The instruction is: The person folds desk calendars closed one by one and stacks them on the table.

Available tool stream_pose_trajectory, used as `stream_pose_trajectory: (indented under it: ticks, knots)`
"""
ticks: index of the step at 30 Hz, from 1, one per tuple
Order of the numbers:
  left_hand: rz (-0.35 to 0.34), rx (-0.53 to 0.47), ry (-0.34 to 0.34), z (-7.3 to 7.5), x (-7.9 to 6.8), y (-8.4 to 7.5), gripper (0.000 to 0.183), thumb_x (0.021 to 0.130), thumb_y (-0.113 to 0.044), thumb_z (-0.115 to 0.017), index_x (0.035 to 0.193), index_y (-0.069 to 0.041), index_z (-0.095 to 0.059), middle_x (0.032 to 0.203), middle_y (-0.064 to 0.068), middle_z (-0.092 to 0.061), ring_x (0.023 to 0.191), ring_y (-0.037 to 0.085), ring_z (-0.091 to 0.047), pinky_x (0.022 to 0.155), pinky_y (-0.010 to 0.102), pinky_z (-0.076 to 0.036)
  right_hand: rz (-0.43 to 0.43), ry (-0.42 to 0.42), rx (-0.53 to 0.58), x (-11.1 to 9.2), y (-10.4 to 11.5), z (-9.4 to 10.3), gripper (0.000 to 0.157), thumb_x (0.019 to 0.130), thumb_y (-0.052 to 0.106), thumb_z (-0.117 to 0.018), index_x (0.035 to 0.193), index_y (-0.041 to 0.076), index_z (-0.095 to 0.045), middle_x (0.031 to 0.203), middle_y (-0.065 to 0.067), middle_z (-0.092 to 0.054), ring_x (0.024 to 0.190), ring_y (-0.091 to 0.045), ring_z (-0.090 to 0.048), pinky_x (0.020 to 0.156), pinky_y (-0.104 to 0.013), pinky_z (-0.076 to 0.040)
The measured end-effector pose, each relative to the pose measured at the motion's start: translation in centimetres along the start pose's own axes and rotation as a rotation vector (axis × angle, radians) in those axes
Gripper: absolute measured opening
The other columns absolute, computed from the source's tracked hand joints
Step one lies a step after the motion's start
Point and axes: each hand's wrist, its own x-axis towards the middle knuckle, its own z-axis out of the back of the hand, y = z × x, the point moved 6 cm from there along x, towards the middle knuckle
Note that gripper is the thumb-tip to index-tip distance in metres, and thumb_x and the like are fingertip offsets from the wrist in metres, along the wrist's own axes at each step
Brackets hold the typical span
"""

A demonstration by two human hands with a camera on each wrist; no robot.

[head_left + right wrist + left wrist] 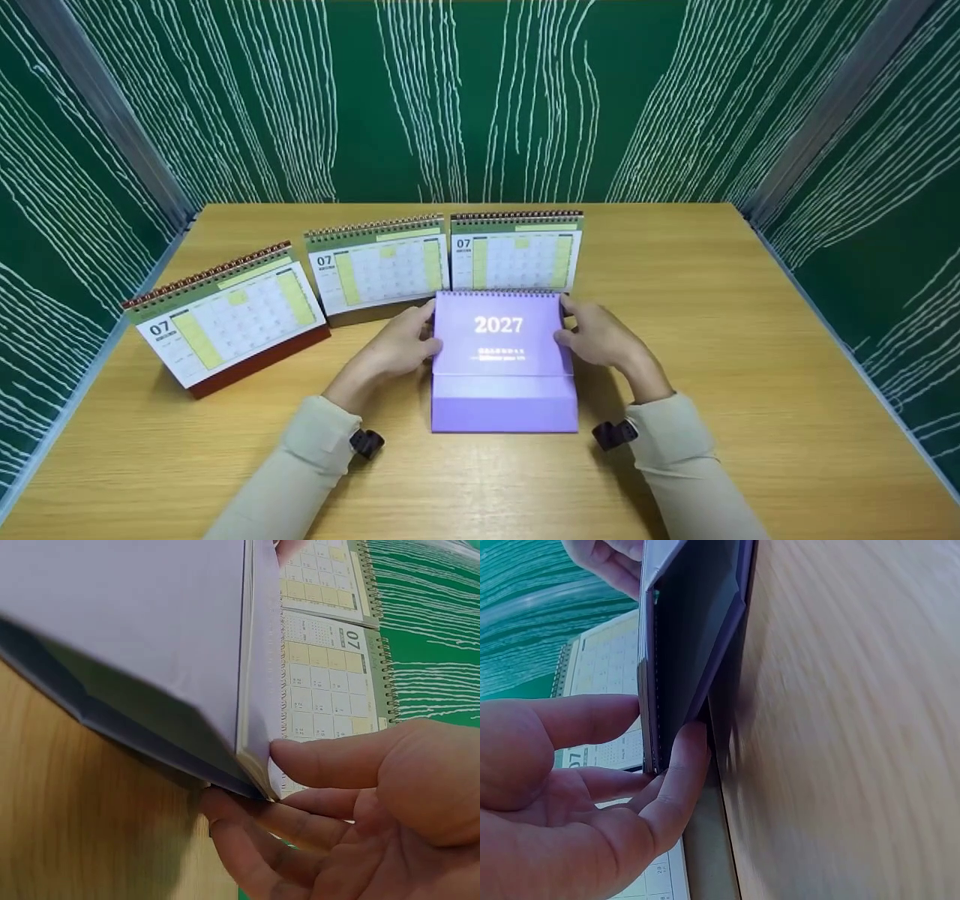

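Green walls (645, 67) with wavy white lines stood behind and at both sides, grey posts (112, 105) at the two visible corners. Wood-grain table (697, 337) filled the middle and lower view. Beige sleeves (289, 472) reached in from the near edge. Three spiral desk calendars stood at the back and left, all showing page 07: the left calendar (247, 315) on a red base, angled; the middle calendar (394, 270), slightly turned; the right calendar (517, 259), nearly square-on. Purple 2027 desk calendar (499, 367) stood tent-like around the table's middle, in front of the right calendar and overlapping its lower part in the head view — cover facing the person, spiral along the top. Left hand (401, 337) gripped its left side, thumb at the page edges, other fingers bent behind. Right hand (604, 334) gripped the right side the same way — thumb at the page edges, fingers curled around the back. Both grips were narrow, near the upper part. Small black devices (367, 444) sat at the wrists, one per cuff.
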Motion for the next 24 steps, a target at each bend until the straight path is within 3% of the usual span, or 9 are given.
stream_pose_trajectory:
  ticks: [5, 11, 20, 24]
  knots:
    - [0.028, 0.026, 0.005, -0.06, -0.11, 0.28, 0.075, 0.100, 0.004, -0.057, 0.168, -0.005, -0.027, 0.144, 0.024, -0.055, 0.126, 0.031, -0.052, 0.112, 0.048, -0.045, -0.016, 0.024, -0.013, -0.08, -0.10, -0.29, 0.068, 0.107, 0.004, -0.056, 0.161, -0.016, -0.020, 0.162, -0.035, -0.034, 0.143, -0.049, -0.047, 0.114, -0.057, -0.046]
    - [0.051, 0.017, 0.028, -0.19, -0.12, 0.38, 0.074, 0.101, 0.004, -0.057, 0.167, -0.002, -0.025, 0.154, 0.026, -0.049, 0.132, 0.031, -0.054, 0.116, 0.047, -0.044, -0.017, 0.047, -0.052, -0.16, -0.01, -0.38, 0.069, 0.106, 0.005, -0.058, 0.161, -0.016, -0.020, 0.162, -0.035, -0.035, 0.146, -0.048, -0.044, 0.117, -0.057, -0.043]
    - [0.030, 0.024, 0.058, -0.39, -0.05, 0.55, 0.068, 0.100, 0.006, -0.058, 0.163, 0.001, -0.036, 0.140, 0.020, -0.061, 0.113, 0.027, -0.062, 0.097, 0.040, -0.055, -0.017, 0.092, -0.081, -0.15, 0.05, -0.66, 0.069, 0.106, 0.005, -0.059, 0.160, -0.015, -0.022, 0.163, -0.035, -0.031, 0.150, -0.046, -0.037, 0.122, -0.057, -0.035]
    - [-0.006, 0.020, 0.071, -0.40, -0.06, 0.33, 0.062, 0.098, 0.009, -0.057, 0.158, 0.003, -0.044, 0.134, 0.020, -0.065, 0.111, 0.028, -0.063, 0.095, 0.041, -0.056, -0.002, 0.099, -0.076, -0.36, 0.00, -0.70, 0.068, 0.106, 0.005, -0.058, 0.160, -0.015, -0.024, 0.164, -0.035, -0.030, 0.151, -0.048, -0.034, 0.123, -0.059, -0.032]
